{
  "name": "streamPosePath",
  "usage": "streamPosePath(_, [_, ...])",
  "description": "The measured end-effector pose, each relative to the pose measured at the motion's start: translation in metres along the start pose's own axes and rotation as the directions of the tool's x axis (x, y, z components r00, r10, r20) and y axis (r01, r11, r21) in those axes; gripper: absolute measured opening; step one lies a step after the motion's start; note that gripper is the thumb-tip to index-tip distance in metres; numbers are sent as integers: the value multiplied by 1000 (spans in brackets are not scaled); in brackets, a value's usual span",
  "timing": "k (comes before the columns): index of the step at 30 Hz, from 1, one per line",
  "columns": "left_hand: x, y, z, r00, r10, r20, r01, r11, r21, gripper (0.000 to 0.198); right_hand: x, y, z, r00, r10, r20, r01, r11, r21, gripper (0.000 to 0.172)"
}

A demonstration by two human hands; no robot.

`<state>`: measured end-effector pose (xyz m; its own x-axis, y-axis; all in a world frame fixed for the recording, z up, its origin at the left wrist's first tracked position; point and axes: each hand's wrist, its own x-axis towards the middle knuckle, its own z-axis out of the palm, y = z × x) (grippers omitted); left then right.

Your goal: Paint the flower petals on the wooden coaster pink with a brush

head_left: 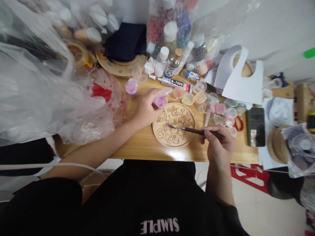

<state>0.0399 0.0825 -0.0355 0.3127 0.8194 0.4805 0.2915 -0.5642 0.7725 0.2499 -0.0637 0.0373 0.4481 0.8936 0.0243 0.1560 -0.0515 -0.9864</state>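
Observation:
My left hand (pixel 148 109) is closed around a small clear cup of purple paint (pixel 161 102), its lid flipped up, above the upper left rim of a round wooden plaque (pixel 157 132). Raised gold outlines of flowers cover the plaque, and a patch of purple shows left of its middle. In my right hand (pixel 219 142) is a dark-handled tool with a slim metal end (pixel 194 130), like a small palette knife or spatula. Its tip rests on or just over the purple patch; I cannot tell if it touches.
Several small paint cups (pixel 200 97) stand behind and right of the plaque. A B-7000 glue tube (pixel 173 82) and bottles (pixel 169 67) lie further back. Plastic bags (pixel 81 108) crowd the left. Red scissors (pixel 238 123) and a phone (pixel 256 127) are at the right.

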Motion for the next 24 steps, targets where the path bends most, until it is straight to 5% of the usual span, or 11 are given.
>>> streamPosePath(24, [0,0,0,999,-41,13,40,999,16,45,-3,-3,-3,999,-9,38,10,1000,-24,7])
